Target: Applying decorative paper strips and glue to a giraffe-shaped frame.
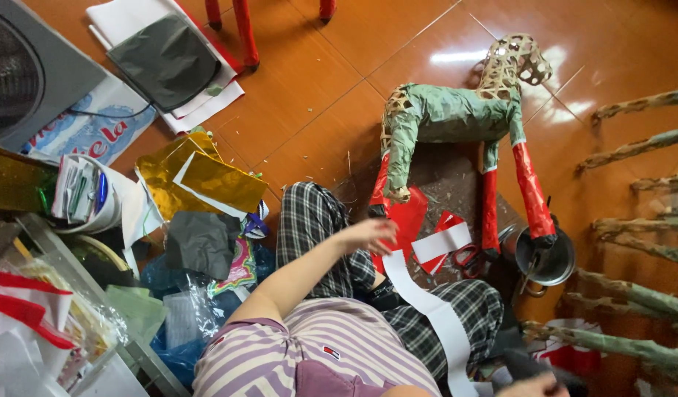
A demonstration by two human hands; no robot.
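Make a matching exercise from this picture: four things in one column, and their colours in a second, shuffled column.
Things:
1. body of the woven animal frame
2. foil sheets on the floor
3. scissors' handles
4. paper strip across the person's lap

Colours:
A. white
B. gold
C. green
D. red

The left hand reaches toward the red paper beside the frame's front leg; the right hand is at the bottom edge, barely in view.

Pairs: 1-C, 2-B, 3-D, 4-A
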